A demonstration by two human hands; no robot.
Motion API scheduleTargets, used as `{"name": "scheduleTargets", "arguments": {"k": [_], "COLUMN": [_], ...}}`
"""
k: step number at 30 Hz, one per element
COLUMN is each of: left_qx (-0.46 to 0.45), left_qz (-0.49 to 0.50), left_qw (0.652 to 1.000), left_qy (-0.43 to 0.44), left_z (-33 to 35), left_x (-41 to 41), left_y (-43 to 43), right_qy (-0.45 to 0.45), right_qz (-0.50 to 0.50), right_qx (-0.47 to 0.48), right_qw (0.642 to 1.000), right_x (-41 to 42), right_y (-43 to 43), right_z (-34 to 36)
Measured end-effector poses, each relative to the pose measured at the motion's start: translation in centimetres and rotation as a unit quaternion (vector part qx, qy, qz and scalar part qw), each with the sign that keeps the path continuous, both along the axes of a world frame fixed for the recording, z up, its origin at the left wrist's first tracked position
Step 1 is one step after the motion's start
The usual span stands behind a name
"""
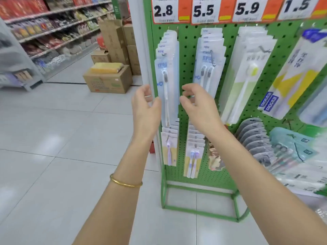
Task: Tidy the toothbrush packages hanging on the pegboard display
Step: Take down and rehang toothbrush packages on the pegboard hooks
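On the green pegboard point(187, 50), the leftmost stack of clear single-toothbrush packages point(167, 82) hangs on a hook under the 2.8 price tag point(163, 10). My left hand point(146, 105) is at the stack's left edge, fingers loosely curled, with the thumb touching the front package's side. My right hand point(198, 103) is just off the stack's right edge, fingers loosely curled and holding nothing. A stack of twin-brush packages point(209, 68) hangs to the right, partly behind my right hand. Further right hang yellow-green brush packages point(247, 76).
Smaller purple toothbrush packs point(169, 147) hang on lower pegs. Grey round packs point(254, 137) and bagged goods point(297, 152) fill the lower right. Cardboard boxes point(108, 80) stand on the tiled aisle floor to the left, and stocked shelves point(53, 29) run behind them.
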State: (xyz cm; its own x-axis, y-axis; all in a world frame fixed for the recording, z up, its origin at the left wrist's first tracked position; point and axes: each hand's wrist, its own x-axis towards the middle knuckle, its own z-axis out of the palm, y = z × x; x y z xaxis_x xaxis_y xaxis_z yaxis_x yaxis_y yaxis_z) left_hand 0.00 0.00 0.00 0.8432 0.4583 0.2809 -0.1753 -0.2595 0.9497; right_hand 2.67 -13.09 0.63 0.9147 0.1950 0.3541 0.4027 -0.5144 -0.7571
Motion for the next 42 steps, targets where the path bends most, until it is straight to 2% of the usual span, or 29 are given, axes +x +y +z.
{"name": "scheduleTargets", "arguments": {"k": [5,9,17,21,28,38,42], "left_qx": [0.037,0.023,0.064,0.058,0.015,-0.001,0.008], "left_qz": [-0.021,-0.042,-0.046,-0.089,-0.157,-0.227,-0.215], "left_qw": [0.999,0.998,0.995,0.994,0.987,0.973,0.976], "left_qy": [-0.025,-0.041,-0.069,-0.040,-0.033,-0.029,-0.019], "left_z": [0.6,0.4,0.8,1.2,2.3,2.6,1.3], "left_x": [1.1,1.9,2.5,2.0,0.6,-1.9,-2.8], "left_y": [-0.3,0.2,1.2,1.6,2.0,3.0,2.5], "right_qy": [-0.028,-0.042,-0.051,-0.048,-0.102,-0.124,-0.123], "right_qz": [-0.009,-0.024,-0.045,-0.043,-0.050,-0.088,-0.132], "right_qx": [0.071,0.099,0.130,0.173,0.228,0.274,0.261], "right_qw": [0.997,0.994,0.989,0.983,0.967,0.950,0.948], "right_x": [1.7,2.5,2.3,1.7,0.1,-2.1,-3.7], "right_y": [2.1,3.2,4.0,3.8,4.5,5.6,4.8], "right_z": [0.5,0.3,0.8,0.8,0.8,0.4,-0.5]}}
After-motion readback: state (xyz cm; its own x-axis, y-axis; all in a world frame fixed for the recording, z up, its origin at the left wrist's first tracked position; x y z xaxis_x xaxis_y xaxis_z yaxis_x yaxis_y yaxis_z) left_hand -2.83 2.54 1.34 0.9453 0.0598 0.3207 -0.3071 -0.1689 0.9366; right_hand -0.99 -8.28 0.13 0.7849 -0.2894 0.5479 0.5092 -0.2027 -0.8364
